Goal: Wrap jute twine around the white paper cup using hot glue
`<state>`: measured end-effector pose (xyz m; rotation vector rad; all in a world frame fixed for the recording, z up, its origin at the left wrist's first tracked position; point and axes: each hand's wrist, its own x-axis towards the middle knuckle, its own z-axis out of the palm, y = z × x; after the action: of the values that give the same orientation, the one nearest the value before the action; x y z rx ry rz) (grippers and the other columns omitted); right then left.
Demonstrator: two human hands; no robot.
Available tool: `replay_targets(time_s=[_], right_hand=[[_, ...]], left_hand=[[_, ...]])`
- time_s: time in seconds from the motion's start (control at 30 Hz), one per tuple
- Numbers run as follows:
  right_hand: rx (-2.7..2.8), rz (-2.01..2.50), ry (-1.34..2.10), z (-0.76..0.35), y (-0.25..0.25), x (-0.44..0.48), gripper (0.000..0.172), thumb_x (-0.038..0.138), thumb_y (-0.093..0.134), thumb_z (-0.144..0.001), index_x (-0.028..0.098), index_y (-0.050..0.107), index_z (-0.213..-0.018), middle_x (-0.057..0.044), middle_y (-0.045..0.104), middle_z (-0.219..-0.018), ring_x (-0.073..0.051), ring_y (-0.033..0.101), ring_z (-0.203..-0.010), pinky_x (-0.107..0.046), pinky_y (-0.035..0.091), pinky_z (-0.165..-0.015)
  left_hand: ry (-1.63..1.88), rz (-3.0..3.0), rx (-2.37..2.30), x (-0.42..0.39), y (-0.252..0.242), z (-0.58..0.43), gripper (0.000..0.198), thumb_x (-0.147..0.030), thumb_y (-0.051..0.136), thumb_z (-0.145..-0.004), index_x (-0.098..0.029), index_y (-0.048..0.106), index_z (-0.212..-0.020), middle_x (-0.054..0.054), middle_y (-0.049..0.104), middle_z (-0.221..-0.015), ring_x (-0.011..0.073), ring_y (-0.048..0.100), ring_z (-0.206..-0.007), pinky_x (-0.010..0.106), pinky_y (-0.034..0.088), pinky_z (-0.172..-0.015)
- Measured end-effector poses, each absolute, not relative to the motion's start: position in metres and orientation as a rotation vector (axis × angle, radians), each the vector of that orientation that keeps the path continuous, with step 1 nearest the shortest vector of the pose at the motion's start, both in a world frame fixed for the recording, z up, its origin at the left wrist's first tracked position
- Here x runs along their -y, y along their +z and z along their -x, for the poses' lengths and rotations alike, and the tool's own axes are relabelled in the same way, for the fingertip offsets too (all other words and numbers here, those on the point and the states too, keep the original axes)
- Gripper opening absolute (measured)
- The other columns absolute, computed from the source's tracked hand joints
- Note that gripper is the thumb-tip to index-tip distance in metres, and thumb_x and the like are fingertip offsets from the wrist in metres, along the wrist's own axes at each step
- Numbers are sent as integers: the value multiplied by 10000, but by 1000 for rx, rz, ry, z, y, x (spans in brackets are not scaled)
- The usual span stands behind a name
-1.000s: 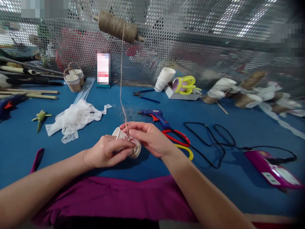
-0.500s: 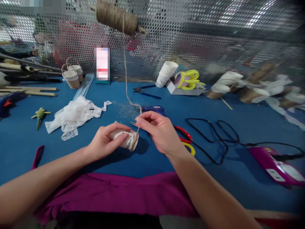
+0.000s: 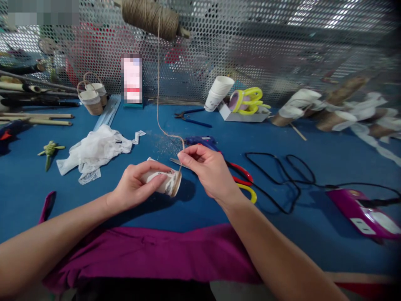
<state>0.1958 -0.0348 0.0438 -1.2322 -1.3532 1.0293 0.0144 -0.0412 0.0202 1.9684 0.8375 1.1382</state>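
My left hand (image 3: 136,186) is wrapped round a small paper cup (image 3: 163,182) lying on its side over the blue table (image 3: 200,209), its base pointing right. A few turns of jute twine circle the cup near the base. My right hand (image 3: 208,169) pinches the twine (image 3: 158,96) just above the cup's base. The strand loops up from my fingers to a twine spool (image 3: 149,17) hanging on the perforated metal screen at the top.
Behind my right hand lie a blue glue gun (image 3: 202,142) and red and yellow scissors (image 3: 246,184). A black cord (image 3: 282,175) runs to a magenta device (image 3: 365,215). White lace (image 3: 94,152), pliers (image 3: 191,119), stacked cups (image 3: 219,92), small cup baskets (image 3: 90,98) and bamboo sticks (image 3: 37,119) surround them.
My right hand lifted off the cup and moved right, pulling the twine into a slack loop. My left hand turned the cup onto its side.
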Motion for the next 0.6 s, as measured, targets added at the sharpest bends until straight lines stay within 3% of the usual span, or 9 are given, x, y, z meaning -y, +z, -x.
replay_targets(time_s=[0.2, 0.37, 0.6], right_hand=[[1391, 1241, 1062, -195, 43, 36, 154, 320, 670, -706, 177, 613, -707, 28, 597, -661, -98, 526, -632, -253, 436, -634], [1398, 1221, 1096, -195, 42, 36, 151, 314, 668, -708, 175, 608, -709, 29, 593, -662, -98, 522, -633, -253, 431, -637], [1394, 1200, 1157, -194, 40, 37, 140, 305, 668, -709, 179, 608, -709, 30, 585, -663, -97, 507, -627, -256, 406, -633]], left_hand=[[1268, -2068, -783, 45, 25, -15, 111, -139, 568, -810, -153, 654, -878, 55, 731, -846, 117, 678, -742, 170, 523, -664], [1326, -2139, -782, 46, 27, -15, 89, -135, 572, -800, -148, 651, -839, 38, 727, -749, 85, 642, -569, 136, 484, -507], [1411, -2224, -747, 47, 31, -15, 76, -133, 575, -790, -122, 650, -791, 12, 683, -598, 30, 477, -372, 110, 348, -350]])
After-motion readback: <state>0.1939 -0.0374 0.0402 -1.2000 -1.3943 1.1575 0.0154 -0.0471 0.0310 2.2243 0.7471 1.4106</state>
